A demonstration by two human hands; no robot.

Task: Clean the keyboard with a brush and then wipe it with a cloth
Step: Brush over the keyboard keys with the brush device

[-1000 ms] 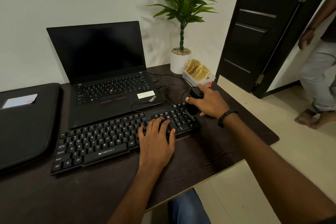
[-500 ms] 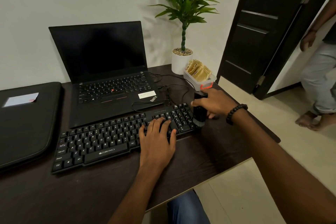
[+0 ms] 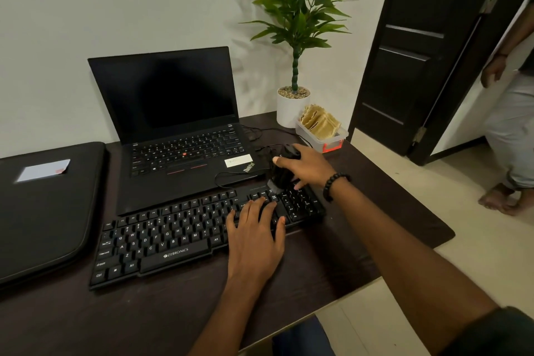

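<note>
The keyboard (image 3: 202, 228) lay on the dark counter (image 3: 361, 254) just in front of the open laptop (image 3: 173, 136), its right end turned slightly away. The person's left hand (image 3: 254, 240) rested flat on the keys right of centre, fingers straight and a little spread, pinning the board. The right hand (image 3: 309, 166) curled round a black brush (image 3: 281, 173), grip wrapped on the stubby body w/ the pale bristle end angled down at the keys near the number pad; whether the bristles actually touched the caps I couldn't tell, the tip was blurred.

Judging by looks, the brush is light and rigid in the handle, soft at the tip, so holding it by the body as done seems right. The keyboard looks like thin, light plastic, prob. apt to skid on the smooth counter under sideways strokes, hence the flat hand on top. Keycaps can pop if pried, so gentle strokes along the rows would suit. Its thin cable (image 3: 231, 175) trailed toward the laptop and could snag.

Containers: a small clear plastic box (image 3: 332, 139) stood at the back right beside the white plant pot (image 3: 289, 110), holding folded tan cloths (image 3: 319, 123) standing on edge, approx. full. The pot held pebbles and a leafy green stem. A black sleeve (image 3: 43, 211) lay at the left w/ a white card (image 3: 43, 170) on it.
</note>
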